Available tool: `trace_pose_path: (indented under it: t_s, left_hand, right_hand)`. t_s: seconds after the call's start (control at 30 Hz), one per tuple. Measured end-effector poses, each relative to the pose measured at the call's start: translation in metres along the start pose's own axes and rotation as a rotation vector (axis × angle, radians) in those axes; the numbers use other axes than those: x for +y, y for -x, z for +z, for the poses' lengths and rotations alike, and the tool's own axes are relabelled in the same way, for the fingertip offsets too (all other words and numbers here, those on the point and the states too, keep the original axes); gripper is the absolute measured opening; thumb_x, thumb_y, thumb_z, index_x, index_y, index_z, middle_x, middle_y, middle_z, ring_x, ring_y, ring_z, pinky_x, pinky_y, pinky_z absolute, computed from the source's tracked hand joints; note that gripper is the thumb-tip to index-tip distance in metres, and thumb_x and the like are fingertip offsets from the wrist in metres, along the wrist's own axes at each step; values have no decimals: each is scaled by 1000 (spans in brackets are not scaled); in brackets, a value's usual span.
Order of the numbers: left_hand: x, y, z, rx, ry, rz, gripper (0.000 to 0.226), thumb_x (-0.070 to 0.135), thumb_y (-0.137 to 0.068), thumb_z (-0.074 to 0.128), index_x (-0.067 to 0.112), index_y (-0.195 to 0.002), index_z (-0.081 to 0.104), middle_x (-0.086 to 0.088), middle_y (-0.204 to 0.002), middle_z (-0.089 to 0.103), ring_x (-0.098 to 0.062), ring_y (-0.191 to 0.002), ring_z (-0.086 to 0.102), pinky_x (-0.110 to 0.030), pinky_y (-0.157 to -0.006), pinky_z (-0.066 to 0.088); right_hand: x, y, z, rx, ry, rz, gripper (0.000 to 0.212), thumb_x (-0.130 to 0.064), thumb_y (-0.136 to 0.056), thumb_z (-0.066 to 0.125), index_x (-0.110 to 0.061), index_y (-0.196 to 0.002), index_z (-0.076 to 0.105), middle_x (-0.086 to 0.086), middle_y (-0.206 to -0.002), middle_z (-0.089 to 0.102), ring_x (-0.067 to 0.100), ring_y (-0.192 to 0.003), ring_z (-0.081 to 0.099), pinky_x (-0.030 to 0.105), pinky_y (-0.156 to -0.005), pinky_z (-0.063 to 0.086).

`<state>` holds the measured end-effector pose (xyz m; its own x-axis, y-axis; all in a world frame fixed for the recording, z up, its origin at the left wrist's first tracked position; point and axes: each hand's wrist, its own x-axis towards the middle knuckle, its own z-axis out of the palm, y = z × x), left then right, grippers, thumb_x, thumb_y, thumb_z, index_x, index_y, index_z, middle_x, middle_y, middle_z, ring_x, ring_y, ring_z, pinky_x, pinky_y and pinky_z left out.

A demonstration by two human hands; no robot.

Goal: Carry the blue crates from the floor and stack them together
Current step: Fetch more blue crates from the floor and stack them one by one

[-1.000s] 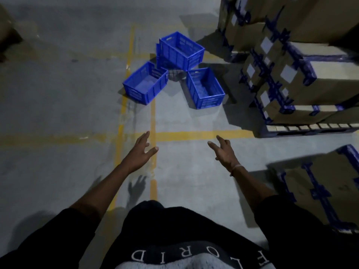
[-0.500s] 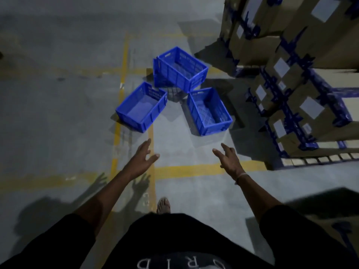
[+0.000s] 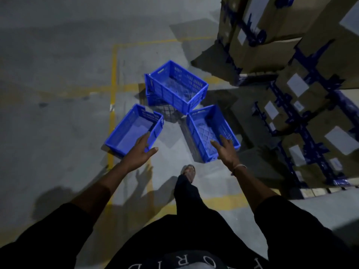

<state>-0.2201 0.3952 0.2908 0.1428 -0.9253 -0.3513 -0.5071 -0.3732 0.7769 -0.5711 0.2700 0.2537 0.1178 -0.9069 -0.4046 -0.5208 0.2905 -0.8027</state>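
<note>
Blue slatted crates sit on the grey concrete floor. A taller stack of crates [image 3: 175,87] stands at the back. A single low crate [image 3: 128,131] lies front left, and another single crate [image 3: 206,131] lies front right. My left hand [image 3: 140,150] is open, held above the near right corner of the left crate. My right hand [image 3: 226,150] is open too, fingers spread over the near end of the right crate. Neither hand grips anything.
Stacked cardboard boxes [image 3: 303,105] with blue tape and white labels rise on pallets along the right side, close to the right crate. Yellow floor lines [image 3: 113,74] run under the crates. My sandalled foot [image 3: 189,171] is stepping forward between my arms.
I have walked closer, so the crates appear larger and nearer. Both open hands now overlap the near ends of the two front crates. One foot has come forward.
</note>
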Motion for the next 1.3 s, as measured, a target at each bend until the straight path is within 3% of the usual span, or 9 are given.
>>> trace_pose_path:
  t_s: [0.23, 0.33, 0.5, 0.73, 0.83, 0.93, 1.07, 1.2, 1.3]
  left_hand:
    - [53, -182, -53, 16, -16, -15, 83, 45, -98, 60, 23, -162, 13, 1, -167, 17, -20, -146, 36, -41, -116, 36]
    - [78, -247, -77, 16, 13, -6, 81, 41, -99, 61, 21, -162, 14, 1, -167, 16, -19, -144, 37, -42, -116, 37]
    - [101, -334, -106, -15, 3, -24, 82, 39, -98, 62, 23, -162, 14, -3, -166, 18, -22, -141, 41, -43, -112, 41]
    - [115, -475, -157, -75, -115, 68, 78, 35, -100, 60, 21, -162, 15, -4, -168, 16, -23, -151, 27, -37, -119, 31]
    - [108, -559, -183, -117, -177, 60, 84, 47, -98, 58, 23, -162, 11, -1, -169, 11, -24, -153, 22, -50, -120, 31]
    - [99, -641, -197, -144, -261, 71, 80, 42, -101, 56, 17, -162, 9, -5, -170, 7, -24, -155, 15, -44, -123, 24]
    - [73, -733, -203, -181, -347, 86, 77, 38, -104, 52, 15, -162, 7, -4, -170, 5, -19, -156, 6, -37, -123, 16]
    - [21, -823, -186, -194, -434, 112, 77, 35, -103, 54, 14, -162, 9, -9, -169, 5, -25, -157, 5, -39, -124, 14]
    - [-22, -894, -164, -186, -578, 150, 79, 36, -102, 55, 14, -162, 8, -15, -169, 3, -32, -156, 3, -49, -124, 17]
  right_hand:
    - [-87, -190, -11, -6, -30, 16, 119, -95, -52, 56, -28, -148, 40, -3, -149, 31, 27, -132, 47, 56, -103, 46]
    - [-142, -234, -18, -18, 30, 6, 96, -78, -74, 61, -23, -149, 41, 4, -151, 32, 29, -132, 47, 50, -109, 42]
    - [-187, -305, -28, -15, 63, 19, 73, -56, -88, 62, -23, -150, 40, 10, -157, 26, 31, -140, 36, 49, -111, 39]
    - [-227, -406, -13, 44, 29, 74, 65, -48, -91, 63, -22, -148, 43, 8, -153, 31, 29, -137, 41, 34, -110, 34]
    - [-253, -456, 0, 59, 26, 101, 60, -41, -95, 61, -20, -148, 42, 16, -151, 32, 31, -137, 41, 27, -103, 30]
    - [-263, -513, 21, 78, 9, 146, 56, -35, -96, 62, -20, -146, 44, 22, -150, 31, 33, -139, 37, 31, -107, 30]
    - [-249, -589, 61, 105, 3, 179, 75, -41, -93, 65, -18, -155, 29, 15, -155, 26, 30, -143, 30, 33, -111, 27]
    - [-202, -667, 109, 165, 55, 249, 82, -42, -91, 67, -17, -157, 24, 20, -153, 22, 37, -141, 31, 37, -114, 27]
    - [-154, -720, 140, 214, 210, 259, 87, -35, -89, 70, -18, -158, 21, 25, -159, 13, 46, -140, 28, 42, -108, 33]
